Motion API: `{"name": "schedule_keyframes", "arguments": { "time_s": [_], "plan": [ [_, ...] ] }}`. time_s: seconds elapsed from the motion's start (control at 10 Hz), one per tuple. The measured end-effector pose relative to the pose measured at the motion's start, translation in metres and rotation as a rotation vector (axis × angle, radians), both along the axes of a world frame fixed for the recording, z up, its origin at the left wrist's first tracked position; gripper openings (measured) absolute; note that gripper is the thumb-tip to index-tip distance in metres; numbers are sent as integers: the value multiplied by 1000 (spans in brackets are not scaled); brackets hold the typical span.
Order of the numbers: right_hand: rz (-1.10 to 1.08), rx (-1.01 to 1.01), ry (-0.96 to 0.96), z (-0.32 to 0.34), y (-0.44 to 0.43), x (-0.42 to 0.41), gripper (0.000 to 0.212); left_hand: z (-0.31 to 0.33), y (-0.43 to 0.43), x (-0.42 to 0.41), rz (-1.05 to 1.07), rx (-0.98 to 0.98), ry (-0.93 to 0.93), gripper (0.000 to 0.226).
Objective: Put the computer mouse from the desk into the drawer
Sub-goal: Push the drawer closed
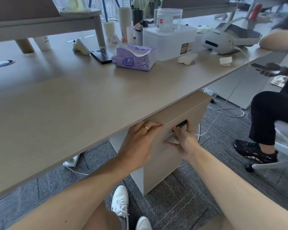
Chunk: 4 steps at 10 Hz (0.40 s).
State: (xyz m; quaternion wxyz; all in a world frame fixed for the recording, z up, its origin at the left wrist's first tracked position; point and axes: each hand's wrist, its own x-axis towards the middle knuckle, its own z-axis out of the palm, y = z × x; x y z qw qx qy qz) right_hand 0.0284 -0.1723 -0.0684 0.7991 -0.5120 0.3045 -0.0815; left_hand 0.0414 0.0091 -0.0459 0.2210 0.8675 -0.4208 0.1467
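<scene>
A small black computer mouse [180, 125] with pale lettering sits in the fingertips of my right hand [184, 141], pressed against the front of the top drawer [189, 112]. My fingers hide most of it. The beige drawer unit stands under the desk's [73, 105] front edge, and its top drawer looks shut or barely ajar. My left hand [140, 140] lies flat with its fingers stretched along the top drawer's upper left edge, just below the desk edge, holding nothing. My right thumb points left over the handle recess.
On the desk stand a purple tissue pack [135, 58], a black phone [101, 55], a white plastic box [168, 40] and a grey headset [223, 40]. A seated person [273, 113] with a phone is close on the right. White cables [226, 112] cross the carpet.
</scene>
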Motion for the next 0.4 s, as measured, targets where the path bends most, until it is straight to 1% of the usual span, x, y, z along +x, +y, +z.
{"name": "schedule_keyframes", "arguments": {
  "time_s": [0.1,0.2,0.3,0.4],
  "plan": [
    [63,-153,67,10,-1,-11,61,2,-1,-6,37,83,-52,80],
    [249,-610,220,23,-12,-28,86,10,-3,-14,61,204,-71,84],
    [503,-1155,337,40,-26,-54,93,21,-8,-22,72,338,-27,80],
    [613,-1501,408,65,-36,-83,94,46,-13,-34,140,414,85,73]
  ]
}}
